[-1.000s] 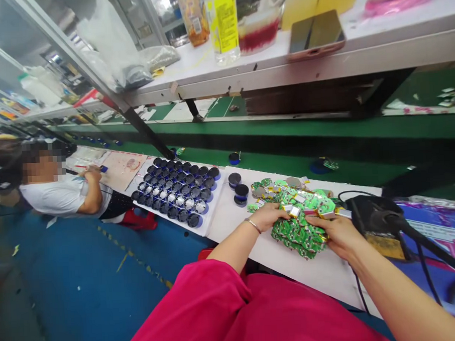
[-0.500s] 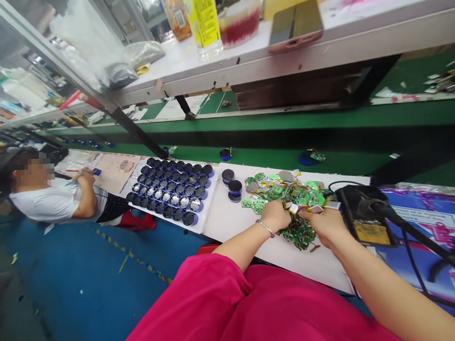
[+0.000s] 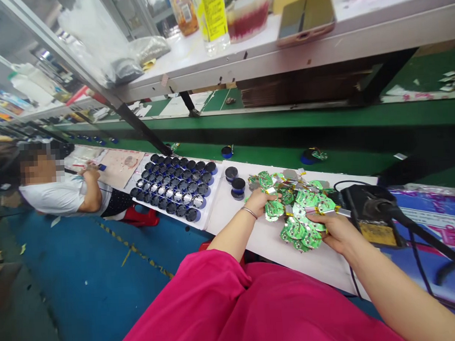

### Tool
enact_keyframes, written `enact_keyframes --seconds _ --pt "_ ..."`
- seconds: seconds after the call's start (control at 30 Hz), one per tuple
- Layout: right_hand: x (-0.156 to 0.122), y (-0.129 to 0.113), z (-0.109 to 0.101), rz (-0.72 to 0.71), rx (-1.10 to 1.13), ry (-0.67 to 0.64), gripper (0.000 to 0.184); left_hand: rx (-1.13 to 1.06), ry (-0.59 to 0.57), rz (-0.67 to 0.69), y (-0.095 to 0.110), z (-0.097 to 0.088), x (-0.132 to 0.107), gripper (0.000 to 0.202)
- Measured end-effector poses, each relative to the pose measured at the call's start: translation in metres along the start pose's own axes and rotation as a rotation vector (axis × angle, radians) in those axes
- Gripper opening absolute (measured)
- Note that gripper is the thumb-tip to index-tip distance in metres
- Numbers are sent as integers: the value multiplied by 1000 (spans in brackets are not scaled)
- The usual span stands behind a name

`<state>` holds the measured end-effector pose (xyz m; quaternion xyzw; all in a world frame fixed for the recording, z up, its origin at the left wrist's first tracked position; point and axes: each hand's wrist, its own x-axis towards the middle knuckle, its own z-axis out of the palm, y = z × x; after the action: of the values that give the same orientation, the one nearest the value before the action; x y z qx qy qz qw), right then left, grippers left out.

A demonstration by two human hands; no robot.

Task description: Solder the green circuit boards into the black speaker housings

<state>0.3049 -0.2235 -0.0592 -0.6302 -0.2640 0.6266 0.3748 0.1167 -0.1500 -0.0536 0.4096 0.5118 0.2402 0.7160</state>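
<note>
pile of green circuit boards point(image 3: 301, 215) on tabletop point(image 3: 322, 269) | left hand point(image 3: 256, 203): fingers point(image 3: 269, 195) together, on its left edge | right hand point(image 3: 338, 234): fingers point(image 3: 319, 220) together, on its right edge | any pinch unclear

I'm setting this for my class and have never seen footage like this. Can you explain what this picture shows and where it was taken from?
This view comes from a camera worn on a person's head, looking down at their own bare hands; no machine is involved. The left hand, wearing a bangle, and the right hand hold green circuit boards from a heap on a white bench. Nearby lie a tray of round dark pieces and a black corded tool. A co-worker sits further along.
</note>
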Motion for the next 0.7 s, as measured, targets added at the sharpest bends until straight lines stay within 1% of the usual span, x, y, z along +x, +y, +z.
enact_keyframes --seconds 0.13,0.27,0.3,0.37,0.43,0.5,0.7 --pt "-2 -4 1 100 8 -52 37 -86 -61 -10 1 -5 -6 33" --pt "-7 -13 5 130 5 -149 37 -145 -122 -1 -4 3 -12 31" --pt "-8 -15 6 137 -2 -175 37 -155 -137 1 -5 6 -13 32" --pt "-9 -18 9 157 -20 -216 37 -171 -148 8 -7 11 -13 43" --pt "-9 -20 11 172 -37 -236 38 -181 -126 19 -9 14 -13 58" --pt "-8 -20 11 174 -52 -234 38 -186 -91 38 -11 16 -11 66" --pt "-1 -11 4 186 -145 -160 36 -132 8 85 -21 15 -6 68"
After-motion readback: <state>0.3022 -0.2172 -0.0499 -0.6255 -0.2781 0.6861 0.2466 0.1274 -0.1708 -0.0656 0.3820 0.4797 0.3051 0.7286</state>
